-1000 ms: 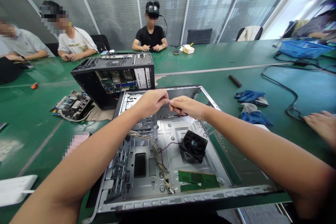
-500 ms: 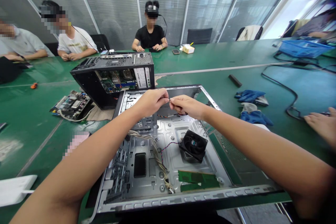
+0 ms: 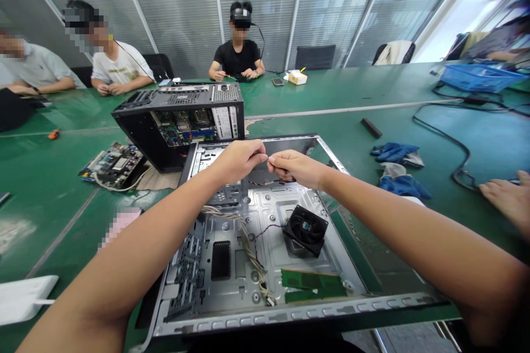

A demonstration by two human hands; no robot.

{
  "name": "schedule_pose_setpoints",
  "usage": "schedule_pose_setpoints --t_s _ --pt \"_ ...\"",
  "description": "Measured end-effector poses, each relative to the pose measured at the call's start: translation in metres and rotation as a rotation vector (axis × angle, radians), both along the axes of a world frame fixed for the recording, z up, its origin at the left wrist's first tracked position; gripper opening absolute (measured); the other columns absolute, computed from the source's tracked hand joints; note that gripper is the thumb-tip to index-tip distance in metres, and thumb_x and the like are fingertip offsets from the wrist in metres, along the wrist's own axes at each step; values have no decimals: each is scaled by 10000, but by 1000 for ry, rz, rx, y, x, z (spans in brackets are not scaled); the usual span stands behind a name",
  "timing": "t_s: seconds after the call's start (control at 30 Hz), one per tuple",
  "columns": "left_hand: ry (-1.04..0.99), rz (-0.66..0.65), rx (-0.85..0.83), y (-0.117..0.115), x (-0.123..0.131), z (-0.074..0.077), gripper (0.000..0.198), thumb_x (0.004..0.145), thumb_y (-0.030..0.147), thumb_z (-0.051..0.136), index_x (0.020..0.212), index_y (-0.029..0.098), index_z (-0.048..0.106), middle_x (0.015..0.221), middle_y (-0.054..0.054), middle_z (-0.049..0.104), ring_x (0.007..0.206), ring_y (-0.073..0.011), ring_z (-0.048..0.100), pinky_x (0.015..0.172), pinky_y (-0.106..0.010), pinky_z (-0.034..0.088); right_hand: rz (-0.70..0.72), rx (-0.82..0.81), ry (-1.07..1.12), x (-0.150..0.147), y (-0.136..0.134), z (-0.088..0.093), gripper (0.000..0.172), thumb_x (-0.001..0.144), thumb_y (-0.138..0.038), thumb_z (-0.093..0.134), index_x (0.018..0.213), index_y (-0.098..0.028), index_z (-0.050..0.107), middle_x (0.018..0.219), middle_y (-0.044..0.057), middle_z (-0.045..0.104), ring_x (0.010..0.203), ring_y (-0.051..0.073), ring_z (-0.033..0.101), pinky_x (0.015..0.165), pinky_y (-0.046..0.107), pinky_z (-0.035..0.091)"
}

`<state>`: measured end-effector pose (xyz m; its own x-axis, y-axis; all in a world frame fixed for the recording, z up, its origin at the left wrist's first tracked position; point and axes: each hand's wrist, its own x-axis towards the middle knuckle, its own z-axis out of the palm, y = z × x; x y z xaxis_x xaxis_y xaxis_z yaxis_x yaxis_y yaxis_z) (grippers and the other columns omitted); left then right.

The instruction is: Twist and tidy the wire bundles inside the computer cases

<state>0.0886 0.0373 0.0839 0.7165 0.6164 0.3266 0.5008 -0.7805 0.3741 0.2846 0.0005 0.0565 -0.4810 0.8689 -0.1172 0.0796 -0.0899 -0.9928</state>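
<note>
Over the far part of an open computer case (image 3: 265, 256), my left hand (image 3: 244, 161) and my right hand (image 3: 295, 167) meet almost fingertip to fingertip. Both are closed in a pinch; whatever lies between the fingers is too small or hidden to name. Thin colored wires (image 3: 260, 183) run just below the hands inside the case. A black fan on a heatsink (image 3: 306, 230) rests on the metal floor of the case, to the right. Green memory sticks (image 3: 312, 285) lie nearer me, and a twisted cable bundle (image 3: 250, 253) crosses the middle.
A second computer tower (image 3: 178, 121) stands beyond the case, with a loose motherboard (image 3: 116, 165) to its left. Blue gloves (image 3: 397, 162), a black cable (image 3: 451, 132) and another person's hand (image 3: 507, 196) are at right. A blue basket (image 3: 482, 77) sits farther back. People sit across the table.
My hands stay in nearly the same place, still pinched together. Across the table, the person in black now has a small orange-tipped tool in hand.
</note>
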Motion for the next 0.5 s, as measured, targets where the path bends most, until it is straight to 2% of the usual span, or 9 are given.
schedule_pose_setpoints --t_s 0.33,0.5 --pt "40 22 -3 0 -1 0 183 907 297 489 847 165 601 645 6 564 586 -116 461 578 -245 319 8 30 -46 -1 -1 -1 282 945 -306 463 722 -155 546 507 -63 334 431 63 216 416 226 151" --pt "6 19 -13 -2 -1 0 150 900 284 492 843 173 577 627 16 544 570 -112 450 572 -246 312 22 39 -19 0 1 -3 278 944 -347 467 790 -148 587 523 -60 341 443 70 218 424 233 162"
